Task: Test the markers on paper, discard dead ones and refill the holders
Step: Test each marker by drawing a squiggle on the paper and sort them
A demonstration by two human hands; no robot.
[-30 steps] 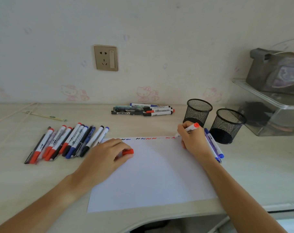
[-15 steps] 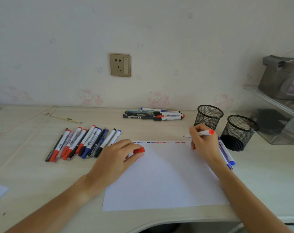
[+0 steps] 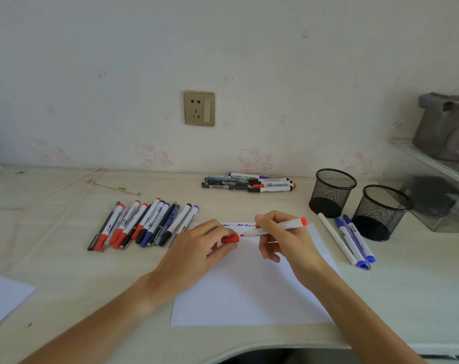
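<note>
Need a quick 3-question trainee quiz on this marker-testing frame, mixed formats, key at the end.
1. True or false: both mesh pen holders are empty.
2. What does the left hand hold? A) a ruler B) a red cap C) a blue marker
3. Fill in: the red marker in the right hand has its tip pointing toward the ____.

Key: 1 true, as far as the view shows. 2 B. 3 cap; the tip is close to it, not yet inserted.

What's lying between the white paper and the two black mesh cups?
In the head view, three capped pens lie on the desk between the paper and the mesh cups.
</note>
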